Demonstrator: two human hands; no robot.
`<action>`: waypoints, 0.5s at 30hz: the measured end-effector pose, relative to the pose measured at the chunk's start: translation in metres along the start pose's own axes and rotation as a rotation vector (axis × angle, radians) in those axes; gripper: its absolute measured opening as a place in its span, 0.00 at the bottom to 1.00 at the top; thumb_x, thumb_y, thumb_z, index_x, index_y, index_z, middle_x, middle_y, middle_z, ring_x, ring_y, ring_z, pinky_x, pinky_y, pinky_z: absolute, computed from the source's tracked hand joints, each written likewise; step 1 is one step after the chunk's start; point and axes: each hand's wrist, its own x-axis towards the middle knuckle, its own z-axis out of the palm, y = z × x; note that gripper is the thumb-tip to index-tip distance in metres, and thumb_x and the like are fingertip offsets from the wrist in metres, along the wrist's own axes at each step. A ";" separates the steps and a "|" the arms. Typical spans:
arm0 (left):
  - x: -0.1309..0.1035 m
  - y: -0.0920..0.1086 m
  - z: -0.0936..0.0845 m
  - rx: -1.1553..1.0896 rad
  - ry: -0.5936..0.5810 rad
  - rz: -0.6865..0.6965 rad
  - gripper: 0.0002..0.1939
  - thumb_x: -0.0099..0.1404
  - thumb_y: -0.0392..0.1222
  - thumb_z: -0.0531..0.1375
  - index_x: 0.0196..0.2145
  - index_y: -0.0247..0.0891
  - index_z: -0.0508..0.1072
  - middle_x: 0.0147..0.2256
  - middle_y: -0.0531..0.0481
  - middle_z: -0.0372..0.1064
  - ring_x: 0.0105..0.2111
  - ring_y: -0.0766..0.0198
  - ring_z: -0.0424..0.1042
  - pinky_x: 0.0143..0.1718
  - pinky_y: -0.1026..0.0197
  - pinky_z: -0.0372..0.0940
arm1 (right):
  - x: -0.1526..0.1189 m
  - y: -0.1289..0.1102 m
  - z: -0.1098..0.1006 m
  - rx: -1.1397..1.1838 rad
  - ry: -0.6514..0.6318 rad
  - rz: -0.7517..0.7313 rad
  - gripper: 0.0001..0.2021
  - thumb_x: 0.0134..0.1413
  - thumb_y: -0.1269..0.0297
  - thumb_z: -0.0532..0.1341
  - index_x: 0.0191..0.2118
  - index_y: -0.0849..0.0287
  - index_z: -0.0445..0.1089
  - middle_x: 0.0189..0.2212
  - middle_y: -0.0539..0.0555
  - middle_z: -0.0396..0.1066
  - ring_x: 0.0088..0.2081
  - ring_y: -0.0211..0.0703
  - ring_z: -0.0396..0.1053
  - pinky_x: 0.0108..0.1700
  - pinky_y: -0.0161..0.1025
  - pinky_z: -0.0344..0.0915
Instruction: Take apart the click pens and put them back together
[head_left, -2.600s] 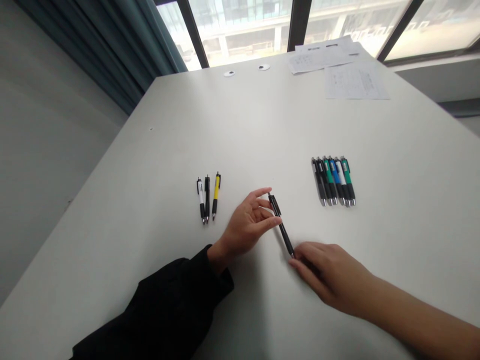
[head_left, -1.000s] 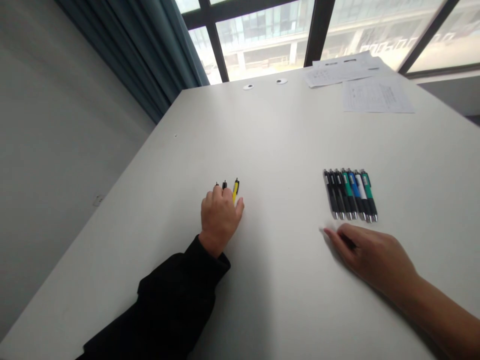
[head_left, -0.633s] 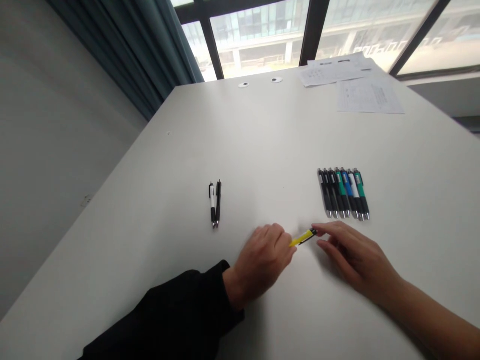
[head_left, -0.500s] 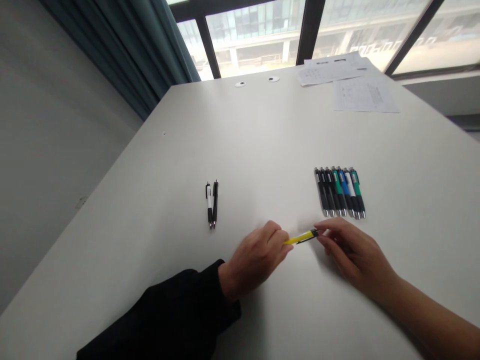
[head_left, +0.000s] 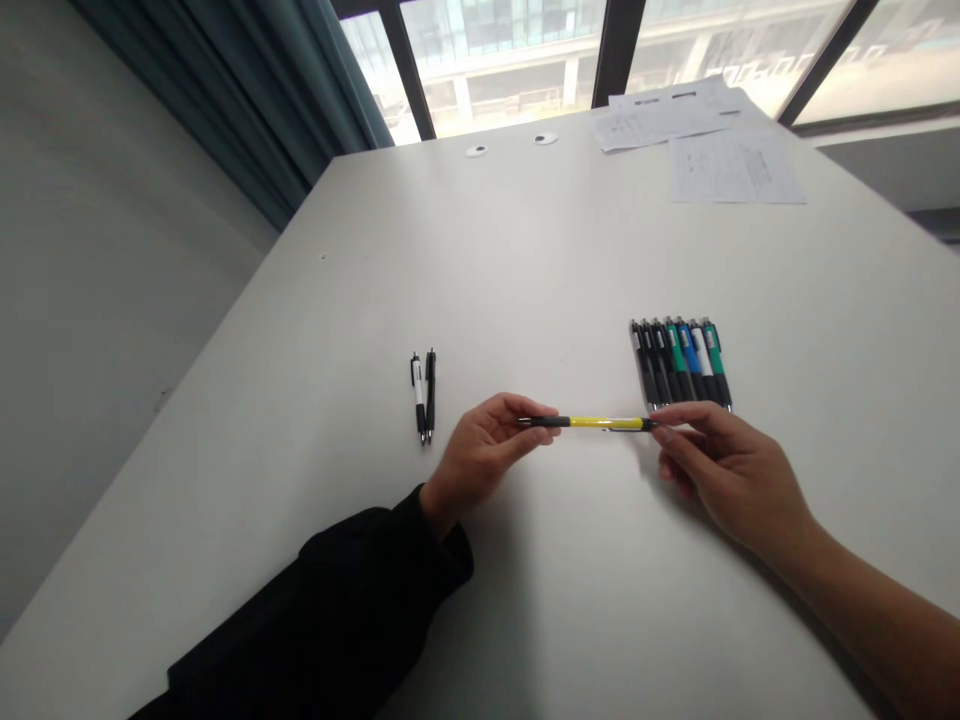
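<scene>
We judge the yellow pen, level at centre right of the frame, to be light, stiff and hardly fragile, its smooth barrel slicker than the dark grip. The left hand pinches that grip near the tip; the right hand has its fingers closed on the clip end, both sound holds. Beyond, we see a row of pens at right and two pens left of centre on the table.
</scene>
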 end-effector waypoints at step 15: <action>0.002 -0.003 -0.003 0.048 0.079 -0.070 0.17 0.65 0.47 0.67 0.44 0.31 0.77 0.29 0.45 0.80 0.27 0.64 0.79 0.30 0.64 0.73 | 0.003 -0.001 0.000 0.052 0.042 0.028 0.14 0.61 0.50 0.64 0.43 0.55 0.73 0.19 0.47 0.70 0.17 0.34 0.63 0.19 0.31 0.60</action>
